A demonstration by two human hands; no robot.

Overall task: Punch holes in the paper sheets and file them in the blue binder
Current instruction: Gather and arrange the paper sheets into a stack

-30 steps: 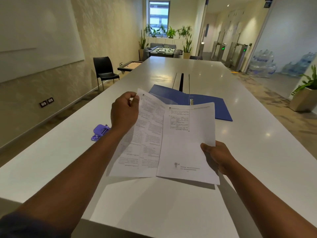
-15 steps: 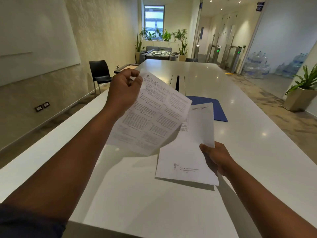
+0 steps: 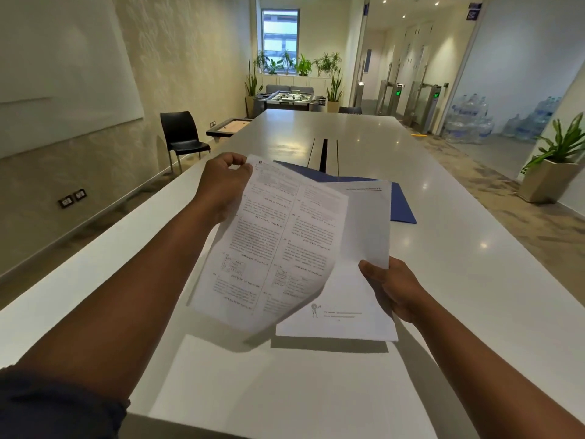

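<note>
L hand pinches top-left corner of a printed sheet, fingers clenched on the edge, sheet held up and tilted so it hangs over the one below. R hand grips right edge of the second sheet, thumb on top, rest of fingers hidden under the paper. Prob. squaring the two into one stack before punching. Both sheets held above the table, approx. centre of view. Blue binder lies flat on the table at 1 o'clock past the sheets, partly hidden by them; can't tell if anything's filed inside. No hole punch in sight. Nothing punched yet, by the look of it.
</note>
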